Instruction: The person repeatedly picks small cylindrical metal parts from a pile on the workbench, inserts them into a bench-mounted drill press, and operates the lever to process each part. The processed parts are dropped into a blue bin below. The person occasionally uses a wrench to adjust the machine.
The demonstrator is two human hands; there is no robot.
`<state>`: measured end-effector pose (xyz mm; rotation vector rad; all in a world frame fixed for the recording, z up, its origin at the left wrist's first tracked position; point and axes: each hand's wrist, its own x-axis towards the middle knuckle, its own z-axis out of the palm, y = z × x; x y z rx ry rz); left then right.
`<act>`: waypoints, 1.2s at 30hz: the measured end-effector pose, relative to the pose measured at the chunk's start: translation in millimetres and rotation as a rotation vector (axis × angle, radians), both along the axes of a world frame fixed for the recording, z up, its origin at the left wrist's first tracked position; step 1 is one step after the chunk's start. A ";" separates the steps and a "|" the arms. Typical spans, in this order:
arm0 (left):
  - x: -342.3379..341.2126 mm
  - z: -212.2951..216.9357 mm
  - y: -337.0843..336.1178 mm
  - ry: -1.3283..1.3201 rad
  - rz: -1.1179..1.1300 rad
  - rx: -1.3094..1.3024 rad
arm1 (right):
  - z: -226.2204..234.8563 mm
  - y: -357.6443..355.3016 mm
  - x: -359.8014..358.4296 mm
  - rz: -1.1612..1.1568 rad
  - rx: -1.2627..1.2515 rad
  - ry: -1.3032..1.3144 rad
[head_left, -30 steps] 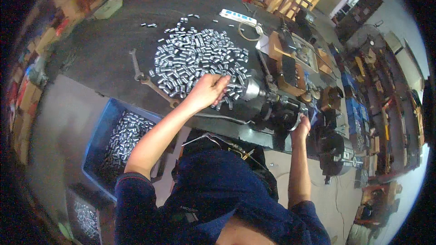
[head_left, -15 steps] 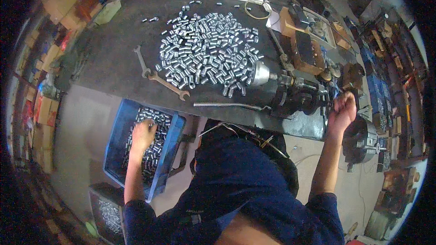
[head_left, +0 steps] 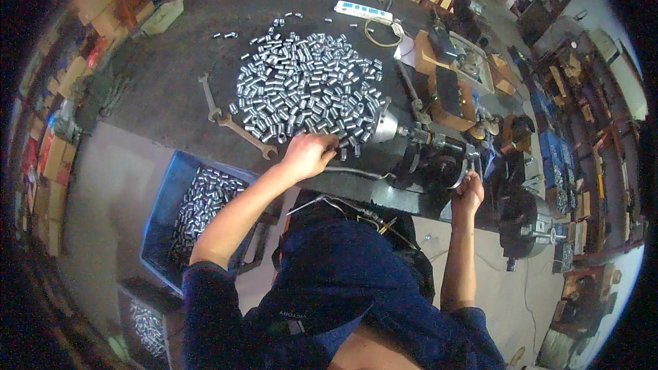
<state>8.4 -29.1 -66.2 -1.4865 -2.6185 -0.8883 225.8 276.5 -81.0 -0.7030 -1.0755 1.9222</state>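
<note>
A big heap of small shiny metal cylinders [head_left: 305, 92] lies spread on the dark workbench [head_left: 157, 75]. My left hand [head_left: 308, 153] rests at the near edge of the heap, fingers curled over a few cylinders; whether it grips one is hidden. Just right of it sits a small machine [head_left: 411, 140] with a silvery cone-shaped chuck pointing at the heap. My right hand [head_left: 469, 188] grips a curved handle on the machine's near right side.
Two open-ended wrenches [head_left: 229, 123] lie left of the heap. A blue bin [head_left: 171, 185] of finished cylinders stands on the floor at my left, another box [head_left: 147, 325] below it. A white power strip [head_left: 363, 10], wooden boxes and tool clutter fill the bench's far right.
My left hand has come up from the blue bin back to the near edge of the heap. My right hand stays at the machine's handle.
</note>
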 end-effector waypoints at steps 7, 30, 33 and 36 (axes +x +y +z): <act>-1.3 4.4 -10.5 0.031 0.005 -0.169 | 8.6 -12.1 1.4 0.002 0.013 -0.002; -6.5 39.3 -9.3 -0.687 -0.062 0.485 | 9.3 -7.7 4.8 0.054 0.038 -0.024; -2.4 70.7 1.3 -0.913 -0.193 0.617 | 5.6 -5.3 5.0 0.045 0.041 -0.016; -0.8 79.5 13.1 -0.951 -0.285 0.704 | 1.1 -0.4 6.7 0.056 0.026 -0.008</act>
